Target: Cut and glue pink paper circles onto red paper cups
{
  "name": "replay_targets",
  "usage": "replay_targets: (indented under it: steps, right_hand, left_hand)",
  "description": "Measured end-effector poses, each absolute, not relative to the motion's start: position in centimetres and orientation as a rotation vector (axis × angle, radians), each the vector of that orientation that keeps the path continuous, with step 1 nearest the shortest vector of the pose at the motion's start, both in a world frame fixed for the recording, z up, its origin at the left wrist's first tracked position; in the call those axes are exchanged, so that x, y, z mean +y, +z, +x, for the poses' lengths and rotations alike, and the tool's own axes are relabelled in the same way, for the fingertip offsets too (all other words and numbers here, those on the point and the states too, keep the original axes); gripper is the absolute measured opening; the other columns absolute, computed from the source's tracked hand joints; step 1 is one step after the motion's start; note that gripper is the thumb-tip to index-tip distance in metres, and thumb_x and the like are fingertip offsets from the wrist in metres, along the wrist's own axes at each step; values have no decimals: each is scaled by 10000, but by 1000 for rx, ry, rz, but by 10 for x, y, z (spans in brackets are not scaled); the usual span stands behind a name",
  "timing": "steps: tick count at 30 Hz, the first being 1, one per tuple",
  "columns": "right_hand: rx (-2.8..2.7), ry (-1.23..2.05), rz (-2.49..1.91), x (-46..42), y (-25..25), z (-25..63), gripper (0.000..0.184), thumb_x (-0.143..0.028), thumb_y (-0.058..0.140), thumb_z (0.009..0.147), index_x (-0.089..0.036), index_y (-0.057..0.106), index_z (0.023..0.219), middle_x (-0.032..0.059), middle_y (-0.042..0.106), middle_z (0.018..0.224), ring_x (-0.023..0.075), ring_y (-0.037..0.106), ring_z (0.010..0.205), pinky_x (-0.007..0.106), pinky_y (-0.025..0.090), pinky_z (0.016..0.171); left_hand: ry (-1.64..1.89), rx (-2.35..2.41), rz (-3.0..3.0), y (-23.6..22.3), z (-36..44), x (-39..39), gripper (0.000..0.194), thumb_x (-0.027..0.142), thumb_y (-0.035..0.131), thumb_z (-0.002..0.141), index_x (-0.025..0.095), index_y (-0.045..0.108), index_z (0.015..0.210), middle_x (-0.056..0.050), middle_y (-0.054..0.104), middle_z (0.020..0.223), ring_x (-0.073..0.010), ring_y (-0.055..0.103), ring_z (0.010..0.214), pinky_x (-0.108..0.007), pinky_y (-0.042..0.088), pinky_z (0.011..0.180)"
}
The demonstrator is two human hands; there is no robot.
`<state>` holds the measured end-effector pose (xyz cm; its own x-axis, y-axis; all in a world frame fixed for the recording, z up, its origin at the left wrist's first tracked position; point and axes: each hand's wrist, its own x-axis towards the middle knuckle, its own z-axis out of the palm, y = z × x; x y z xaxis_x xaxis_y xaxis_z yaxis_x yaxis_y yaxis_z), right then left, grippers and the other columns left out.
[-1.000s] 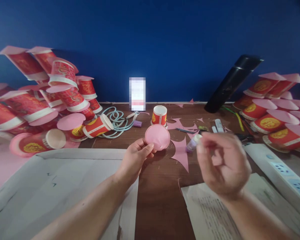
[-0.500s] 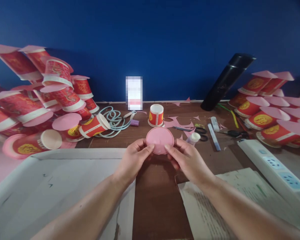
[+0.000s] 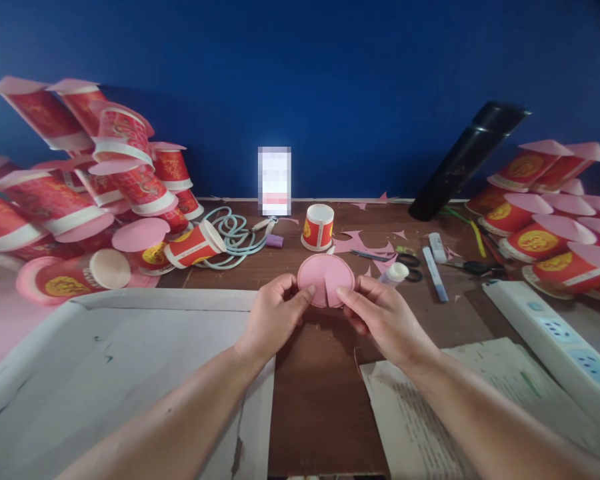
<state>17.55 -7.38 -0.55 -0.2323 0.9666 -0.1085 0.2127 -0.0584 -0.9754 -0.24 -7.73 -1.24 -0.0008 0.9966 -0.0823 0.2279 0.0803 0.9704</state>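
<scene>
Between my two hands is a pink paper disc (image 3: pixel 324 273), its face turned up toward me. A slit runs from about its middle down to the near edge, and the two sides stand slightly apart. My left hand (image 3: pixel 276 312) pinches the left edge, thumb on top. On the right edge my right hand (image 3: pixel 384 312) does the same, thumb near the slit. The fingertips beneath are partly hidden. Just beyond the disc a red and white paper cup (image 3: pixel 319 228) stands bottom up. Scissors (image 3: pixel 380 255) and a glue stick (image 3: pixel 394 273) lie beyond my right hand.
Paper cups with pink paper tops are piled at left (image 3: pixel 135 190) and right (image 3: pixel 537 237). A coiled pale blue cable (image 3: pixel 235 233), pink paper scraps (image 3: pixel 353 241), a black bottle (image 3: pixel 470 160), a power strip (image 3: pixel 555 330), printed paper (image 3: pixel 415 413) and a white tray-like surface (image 3: pixel 145 380) surround my arms.
A slit in the pink disc now shows as a gap, where the disc looked whole before. Both hands keep their hold. The whole view has shifted slightly.
</scene>
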Motion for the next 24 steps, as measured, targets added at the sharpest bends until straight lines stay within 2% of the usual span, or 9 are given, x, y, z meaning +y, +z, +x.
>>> replay_targets:
  steps: [9,15,24]
  right_hand:
    - [-1535,1283,-1374,-75,-4,174,325,-472,577,850,-194,525,690,-49,506,554,75,428,453,218,330,441]
    - [-1550,1251,-1430,-75,-10,174,362,-509,574,845,-197,505,676,-45,509,554,86,436,467,219,329,445]
    - [-1582,1204,-1461,-75,-11,174,361,-519,561,847,-203,507,680,-33,511,558,102,441,470,230,335,446]
  left_hand:
    - [1045,1332,1219,-10,0,-78,288,401,646,782,181,542,627,38,541,527,-98,490,479,-213,364,483]
    - [1043,1282,1191,-11,0,-79,195,346,643,787,168,600,717,21,586,603,-104,528,512,-219,407,510]
    - [1076,1262,1156,-11,1,-78,199,351,670,760,162,620,721,18,590,593,-109,533,509,-228,427,514]
